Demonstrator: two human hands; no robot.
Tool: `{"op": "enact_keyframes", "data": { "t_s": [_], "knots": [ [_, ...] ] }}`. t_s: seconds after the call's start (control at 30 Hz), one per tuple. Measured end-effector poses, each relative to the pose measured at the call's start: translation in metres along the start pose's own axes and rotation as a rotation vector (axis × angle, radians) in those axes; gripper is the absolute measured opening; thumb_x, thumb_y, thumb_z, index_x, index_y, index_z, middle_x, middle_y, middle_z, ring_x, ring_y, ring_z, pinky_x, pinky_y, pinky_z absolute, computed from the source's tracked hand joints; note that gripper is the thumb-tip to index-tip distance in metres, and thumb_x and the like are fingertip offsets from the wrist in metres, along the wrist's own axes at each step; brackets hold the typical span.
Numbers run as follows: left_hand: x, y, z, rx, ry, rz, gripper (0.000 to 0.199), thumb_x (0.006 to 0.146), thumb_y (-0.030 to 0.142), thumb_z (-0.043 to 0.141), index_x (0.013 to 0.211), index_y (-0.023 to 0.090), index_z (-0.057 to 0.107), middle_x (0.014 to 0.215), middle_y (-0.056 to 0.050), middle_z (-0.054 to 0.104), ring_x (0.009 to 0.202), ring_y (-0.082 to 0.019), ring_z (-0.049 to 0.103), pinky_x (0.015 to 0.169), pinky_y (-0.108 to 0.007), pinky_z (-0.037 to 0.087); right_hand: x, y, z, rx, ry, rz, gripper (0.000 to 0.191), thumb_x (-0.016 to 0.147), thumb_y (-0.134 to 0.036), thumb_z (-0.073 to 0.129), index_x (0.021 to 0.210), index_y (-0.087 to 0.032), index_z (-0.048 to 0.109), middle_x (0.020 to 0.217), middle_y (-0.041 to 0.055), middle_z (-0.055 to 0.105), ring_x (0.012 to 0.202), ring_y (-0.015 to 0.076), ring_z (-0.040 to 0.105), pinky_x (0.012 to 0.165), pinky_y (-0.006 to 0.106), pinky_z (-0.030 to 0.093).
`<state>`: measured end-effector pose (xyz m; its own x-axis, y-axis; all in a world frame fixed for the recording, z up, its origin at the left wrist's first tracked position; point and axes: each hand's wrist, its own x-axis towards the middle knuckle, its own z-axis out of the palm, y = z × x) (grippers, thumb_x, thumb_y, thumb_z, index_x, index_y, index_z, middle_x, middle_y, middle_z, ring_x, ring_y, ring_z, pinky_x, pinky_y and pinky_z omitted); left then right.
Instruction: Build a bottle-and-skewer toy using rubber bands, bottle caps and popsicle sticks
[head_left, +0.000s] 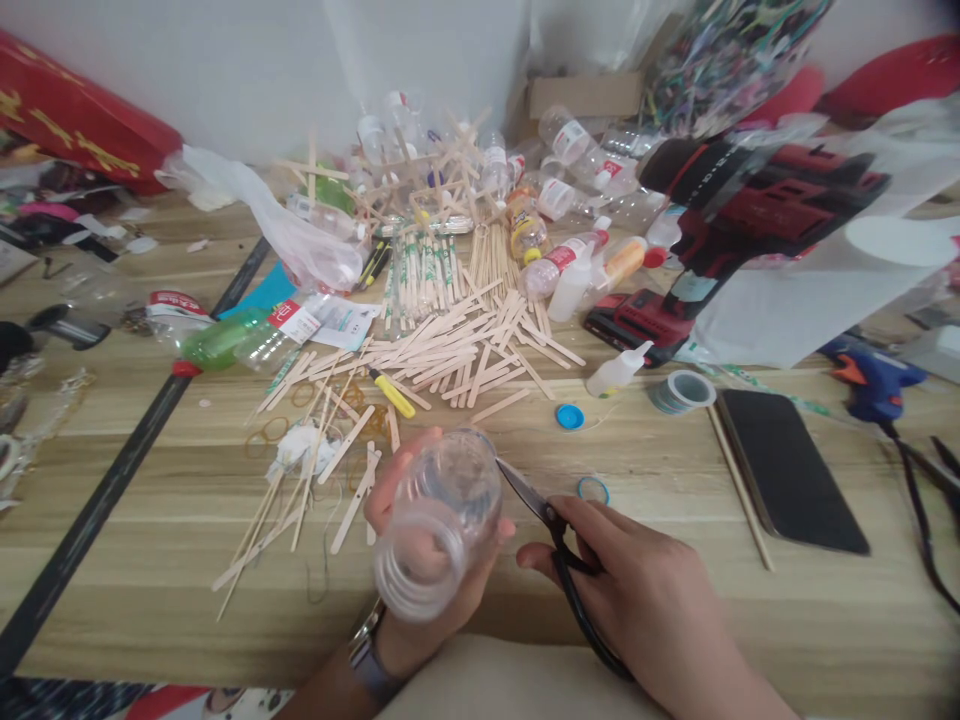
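Note:
In the head view a clear plastic bottle [457,490] rests in my left hand [465,585], its wide open mouth turned toward me. My fingers wrap round its far side and thumb side. My right hand [637,590] grips black-handled scissors [559,530]. Their blade tips touch or nearly touch the bottle's far right edge; I cannot tell whether they cut into it. A blue ring [593,489] lies on the table just beyond the scissors, and a blue cap [569,417] lies farther back.
Loose wooden craft sticks [450,350] spread across the middle. A yellow utility knife [393,393] lies before them. Plastic bottles [570,190] crowd the back. To the right are a red cordless drill [720,230], a phone [791,470] and a blue glue gun [874,380].

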<state>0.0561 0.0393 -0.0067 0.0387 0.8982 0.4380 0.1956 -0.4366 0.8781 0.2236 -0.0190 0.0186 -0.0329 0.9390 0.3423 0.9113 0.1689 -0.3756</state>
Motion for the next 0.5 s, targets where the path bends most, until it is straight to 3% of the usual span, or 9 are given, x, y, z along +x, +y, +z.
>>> {"op": "enact_keyframes", "data": {
  "t_s": [0.13,0.27,0.37,0.5],
  "knots": [
    [-0.002,-0.002,0.011,-0.218,0.036,-0.086,0.062,0.079,0.034,0.076,0.132,0.034,0.044,0.127,-0.007,0.053,0.118,-0.028,0.054,0.104,-0.050,0.045,-0.003,0.005,0.003,-0.098,0.029,-0.039,0.049,0.099,-0.059,0.034,0.083,-0.021,0.061,0.054,-0.0041,0.061,0.038,0.0128,0.061,0.037,0.025,0.036],
    [-0.001,-0.001,0.012,-0.456,0.037,-0.292,0.057,0.080,0.042,0.075,0.129,0.036,0.047,0.129,-0.005,0.055,0.120,-0.026,0.055,0.102,-0.043,0.047,-0.004,0.009,0.001,-0.109,0.078,-0.018,0.048,0.098,-0.060,0.036,0.086,-0.021,0.061,0.055,-0.0042,0.061,0.039,0.0125,0.060,0.038,0.024,0.037],
    [-0.004,-0.008,0.010,-0.489,0.054,-0.416,0.062,0.081,0.048,0.072,0.134,0.032,0.045,0.135,-0.008,0.054,0.126,-0.028,0.052,0.105,-0.046,0.045,-0.003,0.011,-0.002,-0.077,0.040,0.008,0.049,0.095,-0.064,0.038,0.092,-0.021,0.061,0.062,-0.0020,0.064,0.045,0.0140,0.063,0.041,0.024,0.041],
    [-0.008,-0.016,0.008,-0.449,0.037,-0.449,0.069,0.083,0.050,0.068,0.142,0.029,0.038,0.143,-0.012,0.048,0.132,-0.032,0.048,0.107,-0.049,0.043,-0.001,0.010,-0.003,-0.028,-0.008,0.011,0.054,0.094,-0.067,0.037,0.091,-0.021,0.064,0.067,0.0021,0.066,0.049,0.0160,0.064,0.044,0.026,0.045]
  ]
}}
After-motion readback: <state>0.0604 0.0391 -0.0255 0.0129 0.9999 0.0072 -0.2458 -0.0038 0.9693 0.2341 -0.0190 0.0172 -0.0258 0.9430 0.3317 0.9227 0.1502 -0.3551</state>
